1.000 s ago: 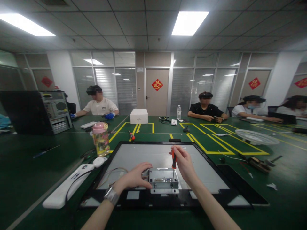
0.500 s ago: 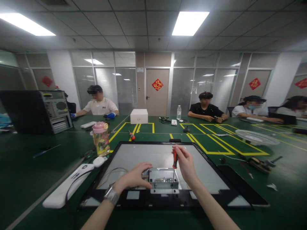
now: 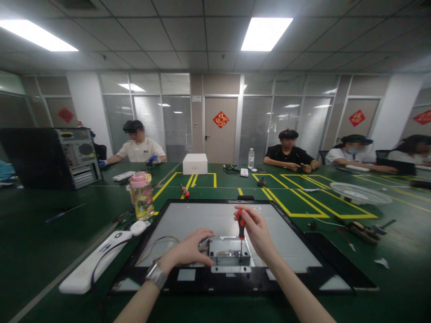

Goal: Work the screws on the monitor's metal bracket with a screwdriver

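Observation:
A red and black screwdriver (image 3: 241, 225) is gripped by its handle in my right hand (image 3: 257, 231). It stands nearly upright, its shaft reaching down into the right part of a small open metal box (image 3: 229, 247). My left hand (image 3: 191, 247) steadies that box from its left side, thumb at the near corner and fingers along the far one. The box, with small metal parts inside, rests on a large flat panel (image 3: 202, 220) with a black frame and a pale grey face. Thin wires (image 3: 158, 242) run over the panel left of my hand.
On the left are a white power strip (image 3: 97, 260), a pink-lidded bottle (image 3: 141, 197) and a computer case (image 3: 77, 157). A dark flat strip (image 3: 340, 260) lies right of the panel. Further back stand a white box (image 3: 195, 164) and a water bottle (image 3: 251, 158). Several people sit opposite.
My right hand and the screwdriver have shifted slightly left, and the handle has turned a little in the fingers. My left hand and the metal box have stayed put.

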The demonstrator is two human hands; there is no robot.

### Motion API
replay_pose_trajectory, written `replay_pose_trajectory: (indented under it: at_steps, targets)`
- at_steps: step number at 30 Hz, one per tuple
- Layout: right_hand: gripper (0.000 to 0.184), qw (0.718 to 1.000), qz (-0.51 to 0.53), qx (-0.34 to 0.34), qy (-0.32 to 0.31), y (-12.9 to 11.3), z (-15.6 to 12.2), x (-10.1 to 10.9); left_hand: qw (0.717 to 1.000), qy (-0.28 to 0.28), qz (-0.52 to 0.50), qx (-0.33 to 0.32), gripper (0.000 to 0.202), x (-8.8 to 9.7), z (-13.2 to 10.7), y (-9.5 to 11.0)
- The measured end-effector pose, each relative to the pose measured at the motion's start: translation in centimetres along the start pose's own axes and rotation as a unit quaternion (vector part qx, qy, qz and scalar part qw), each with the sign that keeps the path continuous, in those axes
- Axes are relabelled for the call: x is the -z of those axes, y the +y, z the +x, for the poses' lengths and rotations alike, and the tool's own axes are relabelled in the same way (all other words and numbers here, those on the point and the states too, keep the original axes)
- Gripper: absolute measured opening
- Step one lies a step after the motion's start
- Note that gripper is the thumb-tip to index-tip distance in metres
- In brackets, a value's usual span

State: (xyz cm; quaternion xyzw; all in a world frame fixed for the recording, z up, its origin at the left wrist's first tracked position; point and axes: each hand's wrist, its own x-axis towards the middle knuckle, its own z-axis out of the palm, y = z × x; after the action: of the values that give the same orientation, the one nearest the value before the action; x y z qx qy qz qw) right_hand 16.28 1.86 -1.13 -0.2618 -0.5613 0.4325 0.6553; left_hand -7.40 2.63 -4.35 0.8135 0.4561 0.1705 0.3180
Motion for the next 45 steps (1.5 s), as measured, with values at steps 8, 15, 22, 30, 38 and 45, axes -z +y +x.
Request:
replay_pose_trajectory:
  at_steps: [8,15,22,30,38,45]
  targets:
    - [0.026,1.000,-0.008,0.004,0.019,0.25,-0.04,-0.15,1.000,0.000,0.009,0.008,0.086,0.03,-0.02,0.29]
    - [0.030,1.000,0.010,-0.010,-0.011,0.15,0.09,0.14,1.000,0.000,0.008,0.008,0.088,-0.05,0.02,-0.04]
    - [0.026,1.000,0.013,0.014,0.000,-0.01,0.08,-0.20,1.000,-0.004,0.012,0.014,0.089,0.03,-0.06,0.17]
    - [0.026,0.999,-0.038,0.008,0.025,0.09,0.01,0.17,1.000,-0.002,0.006,0.010,0.089,0.01,-0.13,0.05]
    - [0.028,0.999,-0.029,0.021,0.012,0.20,0.09,0.08,1.000,-0.005,0.015,0.009,0.090,-0.04,0.11,-0.25]
    - [0.027,0.998,-0.062,0.023,-0.017,-0.24,-0.15,-0.02,1.000,-0.007,0.014,0.016,0.090,0.02,0.00,0.13]
